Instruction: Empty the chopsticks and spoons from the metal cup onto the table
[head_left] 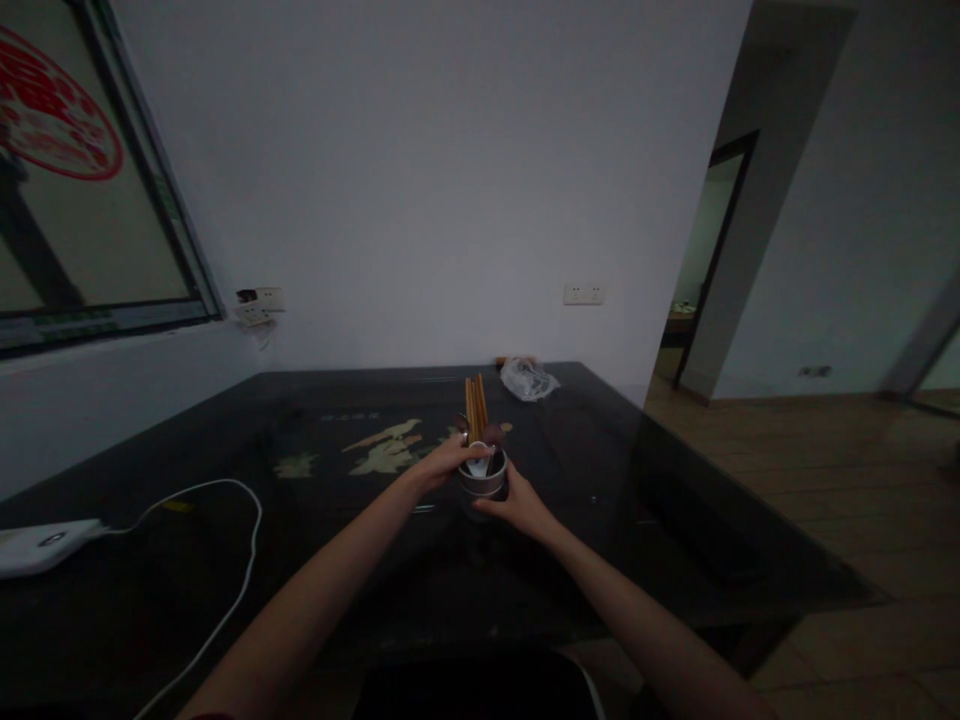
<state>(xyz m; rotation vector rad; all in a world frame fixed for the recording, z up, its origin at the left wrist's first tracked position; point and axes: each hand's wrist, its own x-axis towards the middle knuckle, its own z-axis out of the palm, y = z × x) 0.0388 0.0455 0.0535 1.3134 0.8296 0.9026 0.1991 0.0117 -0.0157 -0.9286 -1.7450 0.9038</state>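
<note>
A small metal cup (483, 481) stands on the dark table (337, 560), holding several wooden chopsticks (475, 403) upright and a few spoons. My right hand (520, 504) wraps around the cup's lower right side. My left hand (448, 461) rests at the cup's rim on the left, its fingers pinched on a white spoon (477, 461) inside the cup.
A white device (41, 545) with a white cable (229, 560) lies at the table's left end. A crumpled plastic bag (528, 380) sits at the far edge by the wall. A window is on the left; a doorway and wooden floor are on the right.
</note>
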